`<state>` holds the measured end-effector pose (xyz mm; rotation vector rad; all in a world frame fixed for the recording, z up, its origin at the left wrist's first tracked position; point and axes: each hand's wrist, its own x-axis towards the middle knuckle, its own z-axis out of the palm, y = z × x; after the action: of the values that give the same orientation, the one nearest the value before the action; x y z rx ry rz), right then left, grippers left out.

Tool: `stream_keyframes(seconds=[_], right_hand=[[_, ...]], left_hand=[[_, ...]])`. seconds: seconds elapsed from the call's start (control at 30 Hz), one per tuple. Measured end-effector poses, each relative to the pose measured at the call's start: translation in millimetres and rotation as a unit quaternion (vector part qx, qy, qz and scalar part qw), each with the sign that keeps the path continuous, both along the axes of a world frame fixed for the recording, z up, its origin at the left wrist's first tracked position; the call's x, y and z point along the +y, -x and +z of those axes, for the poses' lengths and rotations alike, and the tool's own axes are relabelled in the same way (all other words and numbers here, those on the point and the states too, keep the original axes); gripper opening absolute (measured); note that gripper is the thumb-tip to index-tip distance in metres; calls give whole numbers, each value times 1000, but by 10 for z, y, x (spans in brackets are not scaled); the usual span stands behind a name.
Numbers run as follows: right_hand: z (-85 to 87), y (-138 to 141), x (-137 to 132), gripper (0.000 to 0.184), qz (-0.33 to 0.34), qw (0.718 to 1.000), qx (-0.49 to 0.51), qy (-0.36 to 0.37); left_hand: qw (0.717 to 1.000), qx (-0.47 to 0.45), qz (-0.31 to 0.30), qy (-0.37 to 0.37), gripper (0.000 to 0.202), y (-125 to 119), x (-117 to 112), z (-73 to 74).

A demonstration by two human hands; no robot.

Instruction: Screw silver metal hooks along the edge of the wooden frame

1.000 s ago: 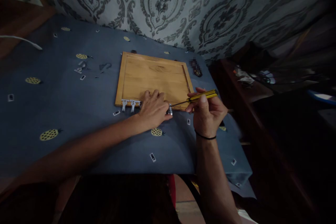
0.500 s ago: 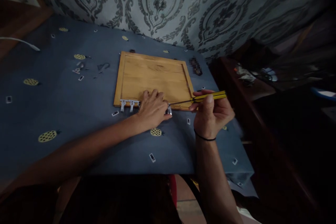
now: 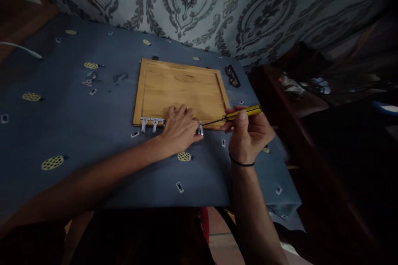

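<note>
From my remote seat, nearest in view on the near side of the wooden panel (image 3: pixel 183 87), I have the blue tablecloth (image 3: pixel 124 174), a smooth, matte sheet printed with yellow spotted pineapples and small white word labels. Just off the panel's near right corner, I see the right hand (image 3: pixel 251 134), a thin black band (image 3: pixel 241 162) around its wrist. Its fingers and thumb are wrapped about a screwdriver (image 3: pixel 251 111) with a ridged yellow-and-black handle; the slim shaft slants left to the panel's near edge, tip beside a shiny metal fitting (image 3: pixel 201 130). The left hand (image 3: pixel 181 126) lies over that same edge, fingers bent onto the wood, thumb by the fitting; I cannot tell whether it grips anything underneath. Left of it along the edge, I make out silvery T-shaped hinges (image 3: pixel 154 123).

The panel itself lies flat on the cloth, a rectangle of warm, varnished, grainy timber with a raised border around a recessed middle and a dark knot toward its far side. Left of the panel are loose metal pieces (image 3: pixel 90 78) and a curved gray one (image 3: pixel 120 77). Dark-framed glasses (image 3: pixel 232 76) sit off its far right corner. Beyond the panel hangs pale fabric (image 3: pixel 191 0) with dark, leafy medallions.
</note>
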<state>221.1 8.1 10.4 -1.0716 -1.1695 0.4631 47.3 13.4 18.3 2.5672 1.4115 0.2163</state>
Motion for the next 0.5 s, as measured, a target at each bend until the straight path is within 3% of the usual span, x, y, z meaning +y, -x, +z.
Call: stream_keyframes(seconds=[0.5], right_hand=[[5,-5,-5,44,-11,1000,12,-11]], left_hand=[[1000,4,-3,-8,38,5,4,-2]])
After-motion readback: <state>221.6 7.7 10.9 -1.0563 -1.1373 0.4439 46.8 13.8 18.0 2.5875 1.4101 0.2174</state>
